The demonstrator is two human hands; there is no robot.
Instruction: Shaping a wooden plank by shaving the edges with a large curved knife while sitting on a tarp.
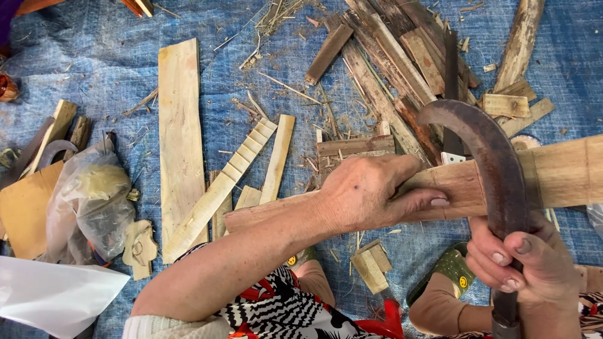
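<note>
Gripping the long wooden slat (452,185) with my left hand (367,194), I have the fingers folded over its far edge and the thumb laid flat along its near face, so the hand is clamped on the wood. The slat runs across in front of me, from beside my left forearm out past the right edge of view.

My right hand (534,263) sits just below the slat, fingers curled tight round the handle of a rusty curved blade (496,163). The blade rises from my fist, crosses over the slat just to the right of my left thumb, and hooks back to the left above the slat's far edge. Blade and slat appear to touch where they cross.

Beyond the slat, up and to the right, lies a heap of split wood offcuts (402,56). A short flat board (355,147) lies just past my left knuckles. To the left of the slat's end, a wide pale plank (179,132) lies lengthwise away from me, and between that plank and the slat rests a notched strip (229,182), tilted. Well to the left of the slat sits a crumpled clear plastic bag (91,201). Everything rests on a blue tarpaulin (113,56) strewn with chips and splinters. Below the slat, near my right wrist, a green sandal (449,270) shows on my foot.
</note>
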